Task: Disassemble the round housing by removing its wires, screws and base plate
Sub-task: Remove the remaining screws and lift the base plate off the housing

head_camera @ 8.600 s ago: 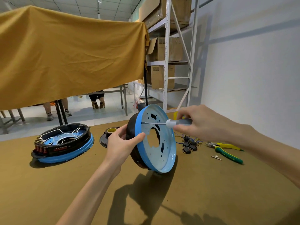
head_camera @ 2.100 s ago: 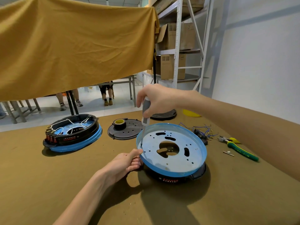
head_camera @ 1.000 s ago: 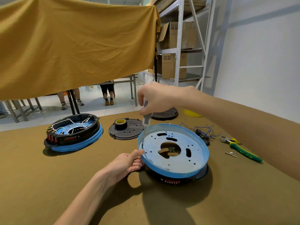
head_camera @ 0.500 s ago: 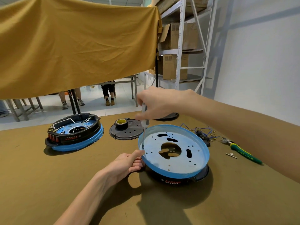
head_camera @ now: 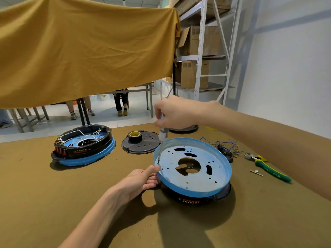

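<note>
A round black housing [head_camera: 197, 199] lies upside down on the table, its blue perforated base plate [head_camera: 193, 181] facing up. My left hand [head_camera: 141, 181] grips the plate's left rim, thumb on top. My right hand [head_camera: 177, 111] holds a screwdriver [head_camera: 163, 135] upright above that rim; its thin shaft comes down to a point near the plate's left edge, just beyond my left thumb. Whatever sits under the tip is too small to make out.
A second housing [head_camera: 84, 149] with white wires stands at the left. Behind are a black cover plate [head_camera: 143, 147] carrying a tape roll [head_camera: 134, 136], loose blue wires with connectors [head_camera: 225, 149], green-handled pliers [head_camera: 268, 170] and a small metal part [head_camera: 256, 172]. A metal shelf rack stands beyond.
Earlier the housing stood on edge with the screwdriver held level against it; now it lies flat. Over the last second both hands stay in place, the screwdriver upright at the same spot.
</note>
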Motion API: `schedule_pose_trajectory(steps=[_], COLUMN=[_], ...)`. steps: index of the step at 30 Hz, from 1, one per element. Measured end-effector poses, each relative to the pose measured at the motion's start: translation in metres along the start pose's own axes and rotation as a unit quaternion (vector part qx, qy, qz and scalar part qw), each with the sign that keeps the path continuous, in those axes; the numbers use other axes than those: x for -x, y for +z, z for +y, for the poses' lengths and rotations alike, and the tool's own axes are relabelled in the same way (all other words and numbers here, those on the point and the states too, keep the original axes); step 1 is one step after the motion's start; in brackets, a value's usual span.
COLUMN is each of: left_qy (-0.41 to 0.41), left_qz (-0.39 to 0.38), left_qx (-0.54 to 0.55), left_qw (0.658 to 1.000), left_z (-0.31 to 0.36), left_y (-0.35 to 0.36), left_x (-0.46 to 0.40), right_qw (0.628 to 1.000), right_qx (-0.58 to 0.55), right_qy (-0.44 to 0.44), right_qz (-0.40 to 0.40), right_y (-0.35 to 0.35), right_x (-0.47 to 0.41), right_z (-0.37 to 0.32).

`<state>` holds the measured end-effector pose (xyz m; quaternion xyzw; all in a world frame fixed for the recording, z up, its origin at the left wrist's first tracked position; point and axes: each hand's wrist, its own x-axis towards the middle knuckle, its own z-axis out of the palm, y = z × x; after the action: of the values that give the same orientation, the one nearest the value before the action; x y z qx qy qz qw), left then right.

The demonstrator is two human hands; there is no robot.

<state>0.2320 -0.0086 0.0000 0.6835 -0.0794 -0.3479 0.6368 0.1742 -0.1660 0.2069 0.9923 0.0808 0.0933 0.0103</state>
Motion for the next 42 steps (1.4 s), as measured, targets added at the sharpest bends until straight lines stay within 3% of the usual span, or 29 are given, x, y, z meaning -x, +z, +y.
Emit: schedule_pose_trajectory(steps=[3, 8, 13, 15, 17, 19, 23, 28, 31, 34, 39, 42], left_qy=[-0.001, -0.003, 0.000, 0.001, 0.004, 0.004, 0.003, 0.004, 0.001, 0.005, 0.018, 0.025], left_qz=[-0.005, -0.003, -0.011, -0.014, -0.016, -0.016, -0.015, -0.014, -0.011, -0.023, -0.023, -0.013], left_qx=[0.004, 0.000, 0.003, 0.003, 0.004, 0.003, 0.005, 0.001, -0.003, 0.013, 0.036, 0.039], left_qw=[1.000, 1.000, 1.000, 1.000, 1.000, 1.000, 1.000, 1.000, 1.000, 1.000, 0.999, 0.999], left_z=[-0.001, -0.001, -0.002, -0.002, -0.002, -0.002, -0.002, -0.002, -0.003, -0.003, -0.005, -0.006], left_y=[-0.001, -0.002, -0.004, -0.003, -0.003, -0.003, -0.003, -0.003, -0.003, -0.004, -0.001, 0.000], left_x=[-0.002, -0.003, -0.003, -0.003, -0.002, -0.003, -0.002, -0.003, -0.004, -0.004, -0.004, -0.004], right_qw=[0.992, 0.997, 0.993, 0.998, 0.996, 0.994, 0.996, 1.000, 0.997, 0.994, 0.978, 0.922], right_qx=[-0.088, 0.077, -0.072, -0.027, 0.091, 0.111, -0.074, 0.023, -0.064, -0.081, -0.195, -0.338], right_qy=[-0.010, 0.013, -0.050, -0.028, 0.007, 0.009, -0.052, -0.007, -0.029, -0.033, 0.065, 0.163], right_qz=[-0.086, 0.008, -0.079, -0.044, 0.002, 0.013, -0.027, 0.013, -0.039, -0.065, 0.041, 0.097], right_y=[-0.014, 0.000, -0.011, -0.005, 0.000, 0.002, -0.007, 0.003, -0.005, -0.011, -0.001, 0.017], right_x=[0.002, 0.000, 0.008, 0.011, 0.011, 0.010, 0.014, 0.014, 0.015, 0.020, 0.045, 0.068], right_z=[0.001, -0.001, 0.000, -0.001, 0.001, 0.006, 0.005, -0.004, -0.006, -0.002, 0.029, 0.057])
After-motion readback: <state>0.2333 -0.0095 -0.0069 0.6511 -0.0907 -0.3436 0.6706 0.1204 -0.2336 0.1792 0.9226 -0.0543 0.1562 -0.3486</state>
